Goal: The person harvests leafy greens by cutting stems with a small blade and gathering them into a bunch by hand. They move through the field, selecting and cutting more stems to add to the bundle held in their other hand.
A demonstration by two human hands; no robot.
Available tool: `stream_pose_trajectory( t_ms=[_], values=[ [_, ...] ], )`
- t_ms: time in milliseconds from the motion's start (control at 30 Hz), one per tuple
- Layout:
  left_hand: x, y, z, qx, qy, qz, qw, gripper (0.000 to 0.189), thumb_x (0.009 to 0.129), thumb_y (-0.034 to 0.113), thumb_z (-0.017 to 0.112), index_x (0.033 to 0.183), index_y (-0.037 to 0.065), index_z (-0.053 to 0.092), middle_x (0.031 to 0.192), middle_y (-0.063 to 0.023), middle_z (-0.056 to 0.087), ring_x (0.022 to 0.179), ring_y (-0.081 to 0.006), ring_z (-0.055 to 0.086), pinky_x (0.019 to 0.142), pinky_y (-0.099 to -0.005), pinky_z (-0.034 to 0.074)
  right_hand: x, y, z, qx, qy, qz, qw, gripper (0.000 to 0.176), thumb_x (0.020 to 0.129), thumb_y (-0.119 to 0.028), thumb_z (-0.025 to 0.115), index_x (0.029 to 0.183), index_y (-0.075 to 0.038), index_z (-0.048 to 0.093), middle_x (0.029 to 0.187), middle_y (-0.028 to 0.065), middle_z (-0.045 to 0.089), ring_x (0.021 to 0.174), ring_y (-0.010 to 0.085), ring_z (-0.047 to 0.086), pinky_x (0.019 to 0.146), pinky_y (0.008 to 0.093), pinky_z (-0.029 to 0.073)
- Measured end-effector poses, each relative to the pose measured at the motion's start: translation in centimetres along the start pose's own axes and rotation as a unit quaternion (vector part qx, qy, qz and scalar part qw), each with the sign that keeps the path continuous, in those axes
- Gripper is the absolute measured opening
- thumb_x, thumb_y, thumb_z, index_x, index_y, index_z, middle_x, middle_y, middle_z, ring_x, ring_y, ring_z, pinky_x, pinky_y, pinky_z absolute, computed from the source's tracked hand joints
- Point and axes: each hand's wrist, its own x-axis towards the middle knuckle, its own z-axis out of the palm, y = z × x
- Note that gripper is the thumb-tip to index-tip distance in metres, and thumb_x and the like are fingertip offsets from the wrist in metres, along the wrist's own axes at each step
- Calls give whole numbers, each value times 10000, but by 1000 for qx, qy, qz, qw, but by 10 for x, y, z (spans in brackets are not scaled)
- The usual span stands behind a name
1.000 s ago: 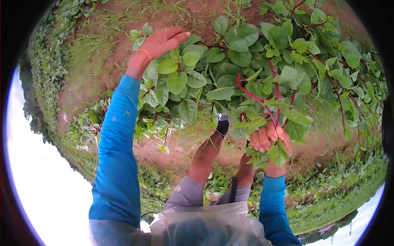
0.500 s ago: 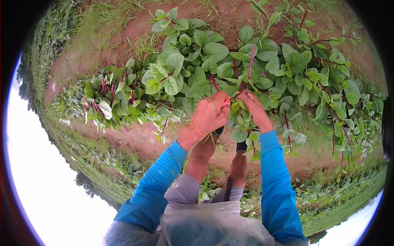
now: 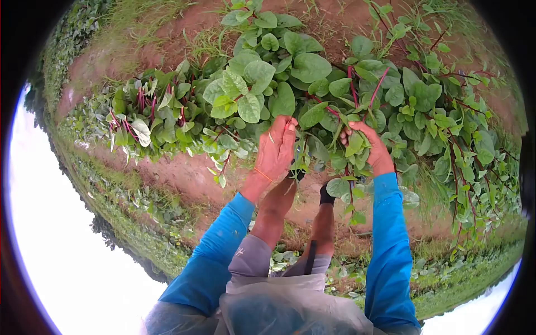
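My left hand [image 3: 273,152], with a thin orange band at the wrist, is closed at the near edge of the leafy row. Something small and red shows at its fingertips, too small to name. To the right, my right hand [image 3: 373,146] pinches green leaves [image 3: 355,143] on a shoot of the plant. A magenta cut-looking stem [image 3: 379,86] stands up just beyond that hand, and another red stem [image 3: 353,86] is beside it. Broad green leaves [image 3: 310,67] spread beyond both hands.
Cut-looking stems and leaves lie in a heap [image 3: 162,114] on the row at left. Trailing vines [image 3: 458,162] hang at right. Reddish soil [image 3: 195,178] and grass border the row; my legs [image 3: 322,229] are below my hands.
My hands have moved apart: the left slightly left and up, the right to the right. The right fingers are now around leaves. The view has shifted slightly.
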Motion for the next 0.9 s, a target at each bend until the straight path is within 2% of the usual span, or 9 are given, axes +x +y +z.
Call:
stream_pose_trajectory(
  t_ms=[200,333,433,500,533,600,667,800,900],
  values=[
    [55,-41,30,305,-56,-45,950,231,970,238,504,932,13,541,885,-246,671,831,-449,659,682,-530,522,-2,-4,-5,9,-12,17,1000,263,863,-316,706,831,-83,588,765,73,616,688,176,598,646,300,501],
    [85,-66,55,336,-73,-5,939,277,965,283,507,969,13,564,939,-261,676,887,-465,649,761,-550,534,-4,-3,2,6,-24,11,1000,265,863,-319,701,825,-85,583,750,62,603,676,170,582,628,295,480],
    [106,-87,73,339,-122,-62,931,328,974,325,493,1033,9,556,974,-269,676,903,-465,648,797,-554,528,-5,-5,2,19,-27,9,999,278,871,-335,690,821,-88,573,742,58,594,674,168,573,624,290,460],
    [100,-93,76,328,-74,-52,940,380,945,338,512,970,-14,653,836,-252,681,872,-465,665,779,-511,543,-18,-4,1,34,-27,-28,999,286,879,-343,679,825,-89,559,746,67,593,677,166,571,629,283,454],
    [82,-87,68,328,-37,35,943,346,961,312,501,969,-8,632,825,-262,676,829,-483,654,738,-545,522,-27,-2,0,59,-40,-46,996,269,898,-325,648,815,-97,533,742,70,576,671,191,555,638,296,455],
    [44,-56,45,249,-30,-24,968,275,974,267,516,963,7,605,799,-271,664,752,-510,625,665,-549,497,-48,2,5,113,-75,-75,988,265,908,-324,627,811,-100,524,731,66,561,662,203,540,638,309,447],
    [0,-55,12,150,-34,-27,988,219,983,243,546,965,27,583,710,-197,648,602,-396,630,554,-470,468,-65,14,9,209,-157,-132,956,278,928,-342,565,797,-111,480,716,54,516,668,221,501,659,340,410],
    [-56,-58,-59,-78,29,-204,976,191,1027,269,529,1073,90,577,685,22,532,520,-30,426,428,-232,328,-78,33,43,323,-280,-245,870,287,914,-354,552,798,-121,431,783,63,508,750,207,497,697,343,386],
    [-47,-39,-102,-168,151,-130,965,247,1033,278,521,1195,93,532,730,28,518,527,-21,383,427,-207,297,-69,42,67,288,-239,-233,897,278,909,-344,555,795,-116,446,817,78,527,774,212,507,710,343,392]
  ],
)
